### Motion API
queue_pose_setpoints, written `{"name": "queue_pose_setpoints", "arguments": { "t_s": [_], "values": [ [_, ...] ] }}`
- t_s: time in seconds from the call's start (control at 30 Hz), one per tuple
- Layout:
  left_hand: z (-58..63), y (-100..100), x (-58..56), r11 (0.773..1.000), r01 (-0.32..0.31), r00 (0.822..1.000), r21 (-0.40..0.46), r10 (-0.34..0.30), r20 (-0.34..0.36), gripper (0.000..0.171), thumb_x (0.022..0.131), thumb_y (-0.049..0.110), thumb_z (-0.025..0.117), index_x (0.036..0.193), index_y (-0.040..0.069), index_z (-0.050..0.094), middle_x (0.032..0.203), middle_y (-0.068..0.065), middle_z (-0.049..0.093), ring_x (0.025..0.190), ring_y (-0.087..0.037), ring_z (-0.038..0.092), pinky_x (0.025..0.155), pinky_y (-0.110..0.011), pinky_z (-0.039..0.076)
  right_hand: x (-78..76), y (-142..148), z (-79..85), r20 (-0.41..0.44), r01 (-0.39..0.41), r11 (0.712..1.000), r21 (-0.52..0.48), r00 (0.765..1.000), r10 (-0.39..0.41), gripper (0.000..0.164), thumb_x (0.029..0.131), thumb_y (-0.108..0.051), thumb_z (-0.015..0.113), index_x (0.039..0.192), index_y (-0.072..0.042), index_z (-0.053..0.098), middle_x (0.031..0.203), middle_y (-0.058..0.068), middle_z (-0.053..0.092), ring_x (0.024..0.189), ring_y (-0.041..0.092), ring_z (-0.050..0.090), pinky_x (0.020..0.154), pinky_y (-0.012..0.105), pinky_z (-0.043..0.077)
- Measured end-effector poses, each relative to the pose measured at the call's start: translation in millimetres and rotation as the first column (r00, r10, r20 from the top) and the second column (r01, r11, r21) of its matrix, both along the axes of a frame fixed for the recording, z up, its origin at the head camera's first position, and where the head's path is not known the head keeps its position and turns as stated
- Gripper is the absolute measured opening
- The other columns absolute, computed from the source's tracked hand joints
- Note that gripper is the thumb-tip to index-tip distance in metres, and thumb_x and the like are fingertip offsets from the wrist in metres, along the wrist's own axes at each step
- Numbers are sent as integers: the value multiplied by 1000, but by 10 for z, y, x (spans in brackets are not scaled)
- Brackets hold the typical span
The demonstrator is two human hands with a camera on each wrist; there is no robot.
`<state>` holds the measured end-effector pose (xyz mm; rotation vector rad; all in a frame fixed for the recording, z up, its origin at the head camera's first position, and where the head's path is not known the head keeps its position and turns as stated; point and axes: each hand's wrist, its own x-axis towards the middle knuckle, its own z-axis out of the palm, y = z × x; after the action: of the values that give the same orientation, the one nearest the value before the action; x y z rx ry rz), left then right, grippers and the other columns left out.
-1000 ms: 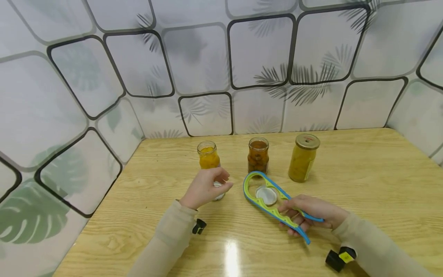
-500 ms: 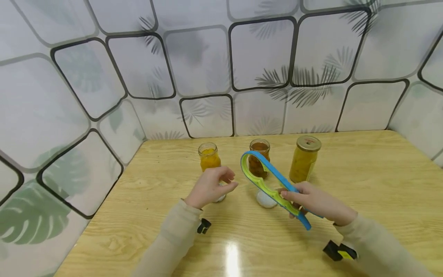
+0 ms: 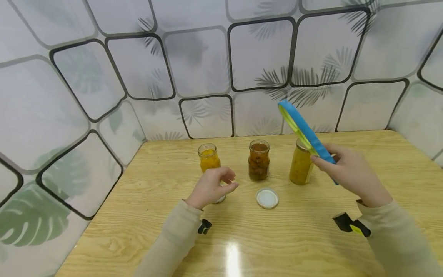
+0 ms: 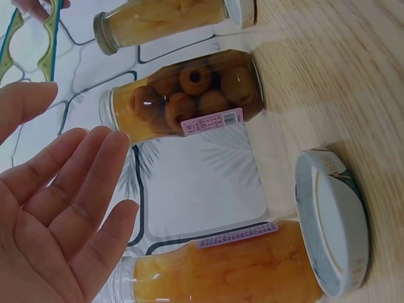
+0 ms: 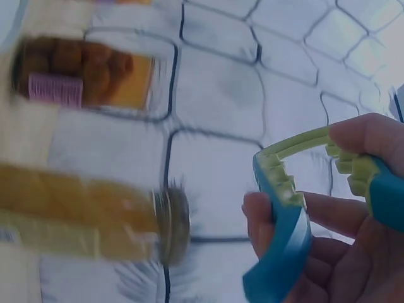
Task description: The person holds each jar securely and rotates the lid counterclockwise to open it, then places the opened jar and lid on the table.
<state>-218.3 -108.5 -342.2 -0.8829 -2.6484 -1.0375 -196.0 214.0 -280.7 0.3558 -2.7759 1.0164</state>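
My right hand (image 3: 349,173) grips a blue and green jar opener (image 3: 306,130), raised above and in front of the lidded jar of yellow fruit (image 3: 300,169). In the right wrist view, the thumb and fingers curl round the opener's handles (image 5: 284,252), with nothing between its toothed arms. My left hand (image 3: 212,185) hovers with relaxed fingers in front of a lidless jar of orange fruit (image 3: 209,158), partly hiding it. Below that hand lies a white lid (image 4: 334,227). A lidless jar of dark round fruit (image 3: 258,161) stands in the middle.
Another lid (image 3: 267,198) lies inner side up in front of the middle jar. The wooden table (image 3: 138,215) meets a patterned wall (image 3: 204,61) behind the jars and on the left. More patterned covering rises at the right.
My right hand has lifted the jar opener up and to the right, from over the middle lid to above the lidded jar. The left hand has barely moved.
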Motion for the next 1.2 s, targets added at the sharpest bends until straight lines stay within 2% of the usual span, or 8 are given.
{"name": "queue_pose_setpoints", "arguments": {
  "t_s": [0.1, 0.27, 0.4, 0.53, 0.63, 0.9, 1.2],
  "values": [
    [-16, 21, -3, 1000, 9, 1000, 2, -9, 5, 17, 83, 22, 62, 91, 7, 61, 90, -6, 63, 77, -14, 59, 69, -28, 48, -21, 177, 33, -17, 90, 996, 17, 996, -89, 52, 88, -47, 50, 119, -5, 52, 63, 6, 50, 48, 20, 43, 42, 32, 33],
    [-47, 60, -13, 1000, 11, 1000, 4, -11, 24, 16, 83, 22, 62, 91, 8, 61, 89, -5, 63, 77, -14, 59, 71, -35, 49, -55, 377, 64, -90, 194, 981, 1, 977, -193, 51, 86, -47, 52, 112, -3, 56, 76, 11, 57, 53, 19, 47, 44, 33, 35],
    [-54, 120, -37, 1000, 18, 999, -2, -18, 29, 16, 83, 21, 62, 91, 7, 61, 89, -4, 64, 78, -13, 59, 72, -36, 49, -72, 428, 76, -121, 210, 978, -16, 970, -210, 50, 86, -45, 54, 110, -2, 57, 77, 12, 57, 52, 19, 48, 43, 33, 36],
    [-46, 260, -92, 999, 37, 998, 1, -37, 46, 16, 83, 22, 61, 91, 7, 61, 88, -2, 63, 80, -13, 58, 74, -34, 48, -87, 414, 78, -141, 208, 978, -17, 968, -208, 53, 85, -46, 55, 114, -3, 57, 85, 16, 60, 58, 21, 50, 45, 34, 38],
    [-67, 419, -158, 998, 57, 996, 11, -58, 74, 18, 84, 22, 61, 93, 7, 61, 89, -1, 63, 82, -12, 57, 75, -32, 47, -88, 386, 76, -163, 205, 979, -11, 965, -204, 54, 84, -46, 55, 115, -2, 58, 94, 18, 61, 66, 22, 53, 48, 34, 39],
    [-112, 983, -320, 996, 69, 987, 63, -78, 142, 29, 83, 26, 63, 104, 6, 59, 98, -4, 61, 88, -12, 57, 79, -21, 44, -73, 346, 69, -180, 188, 982, 11, 966, -183, 56, 84, -46, 56, 118, -2, 56, 98, 19, 62, 70, 24, 57, 51, 35, 40],
    [-83, 1556, -437, 989, -46, 975, 139, 14, 221, 56, 83, 35, 62, 129, 8, 44, 122, -8, 52, 109, -19, 50, 86, -23, 41, -59, 360, 30, -176, 182, 983, -3, 968, -180, 58, 84, -46, 56, 121, -1, 54, 101, 21, 61, 73, 26, 58, 52, 34, 42]
  ]
}}
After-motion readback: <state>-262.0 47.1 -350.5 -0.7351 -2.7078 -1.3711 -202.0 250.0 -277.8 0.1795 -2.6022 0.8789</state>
